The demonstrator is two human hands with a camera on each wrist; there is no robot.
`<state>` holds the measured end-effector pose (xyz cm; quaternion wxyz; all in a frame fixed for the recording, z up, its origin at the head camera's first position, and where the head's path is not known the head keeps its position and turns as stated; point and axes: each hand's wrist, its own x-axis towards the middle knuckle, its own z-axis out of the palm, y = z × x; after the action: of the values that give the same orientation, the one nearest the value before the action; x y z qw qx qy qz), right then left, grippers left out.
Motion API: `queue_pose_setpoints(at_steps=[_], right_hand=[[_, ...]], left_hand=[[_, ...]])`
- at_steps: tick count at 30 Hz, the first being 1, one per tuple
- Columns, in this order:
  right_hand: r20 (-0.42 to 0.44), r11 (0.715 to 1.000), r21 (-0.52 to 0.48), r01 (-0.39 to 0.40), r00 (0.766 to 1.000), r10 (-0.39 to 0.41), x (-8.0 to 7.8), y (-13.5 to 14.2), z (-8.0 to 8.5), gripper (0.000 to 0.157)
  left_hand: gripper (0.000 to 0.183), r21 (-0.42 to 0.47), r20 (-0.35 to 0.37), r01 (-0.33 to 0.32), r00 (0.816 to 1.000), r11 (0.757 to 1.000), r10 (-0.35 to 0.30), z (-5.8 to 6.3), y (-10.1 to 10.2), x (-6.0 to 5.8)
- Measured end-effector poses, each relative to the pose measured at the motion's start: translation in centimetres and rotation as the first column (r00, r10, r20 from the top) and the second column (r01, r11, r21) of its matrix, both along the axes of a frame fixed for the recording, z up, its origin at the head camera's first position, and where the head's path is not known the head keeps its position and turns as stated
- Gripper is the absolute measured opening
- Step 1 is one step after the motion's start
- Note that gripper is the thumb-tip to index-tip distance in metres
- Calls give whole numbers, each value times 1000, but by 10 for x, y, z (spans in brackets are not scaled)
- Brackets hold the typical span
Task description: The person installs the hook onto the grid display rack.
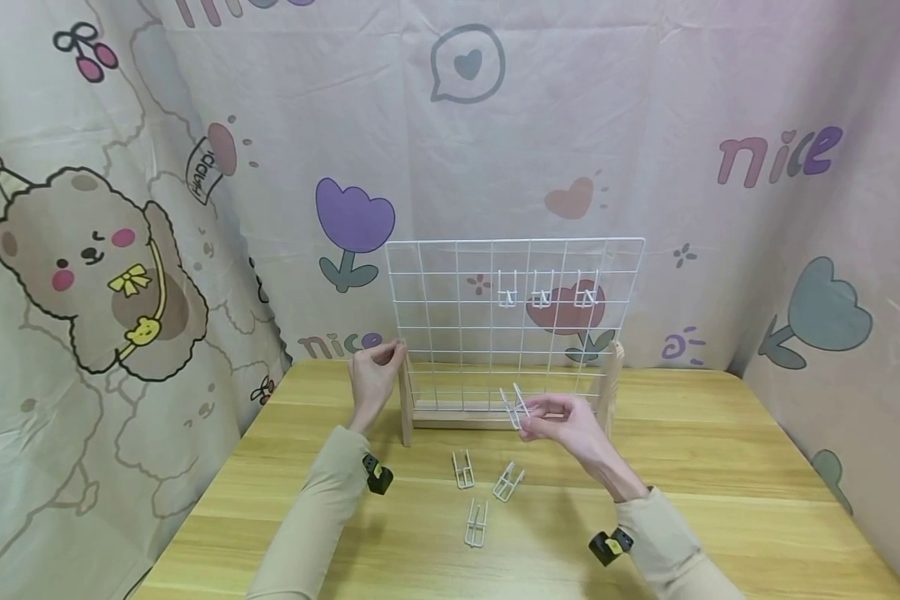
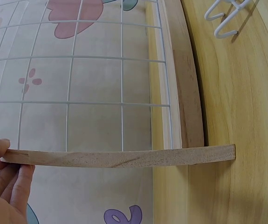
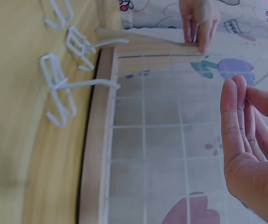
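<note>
At the frame's centre a white wire hook (image 1: pixel 516 406) is pinched in the right hand (image 1: pixel 562 425) before the wire grid (image 1: pixel 515 321), whose left wooden post (image 1: pixel 405 400) is gripped by the left hand (image 1: pixel 375 379); hanging it on a free wire seemingly comes next.

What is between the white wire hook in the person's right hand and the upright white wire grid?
Nothing visible. The right hand pinches a white wire hook just before the white wire grid panel; only air shows between them.

Bright, even, soft light; faint shadows; wrist views bend straight lines, slightly blurred.
</note>
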<state>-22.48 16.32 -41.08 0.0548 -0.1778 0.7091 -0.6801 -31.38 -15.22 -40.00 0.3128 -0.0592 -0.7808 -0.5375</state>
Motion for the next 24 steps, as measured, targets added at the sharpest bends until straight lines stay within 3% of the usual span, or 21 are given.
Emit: queue_pose_setpoints(at_steps=[12,24], right_hand=[[-43,998,-35,46,998,-47,1,-15,25,48],[-110,992,-87,95,988,-104,-2,-31,40,33]], left_hand=[[21,-15,5,-13,1000,1000,13,-2,0,-2],[22,-3,22,4,1000,1000,-4,-2,-1,-2]])
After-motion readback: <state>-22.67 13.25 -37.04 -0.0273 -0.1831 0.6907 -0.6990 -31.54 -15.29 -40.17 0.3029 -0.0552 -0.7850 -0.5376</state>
